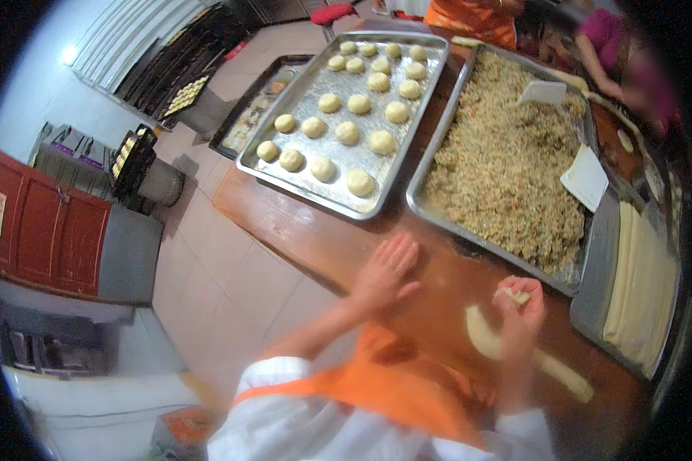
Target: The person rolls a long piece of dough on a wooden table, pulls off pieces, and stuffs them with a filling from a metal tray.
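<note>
My left hand (388,265) lies on the wooden tabletop (300,246) with fingers straight, just below a metal tray (396,161) of several pale round dough balls (347,133). My right hand (524,303) grips a small lump of dough (517,296) above a long pale dough strip (561,373) lying on the table. Beyond both hands is a large metal tray of grainy mixed filling (500,177), with a white scraper (583,177) on its right rim and another (543,92) farther back.
A metal tray (646,284) with folded dough lengths is at right. A darker tray (238,123) sits behind the ball tray. Other people (596,42) stand across the table. Left are red cabinets (46,230), racks with trays (131,150) and tiled floor (207,269).
</note>
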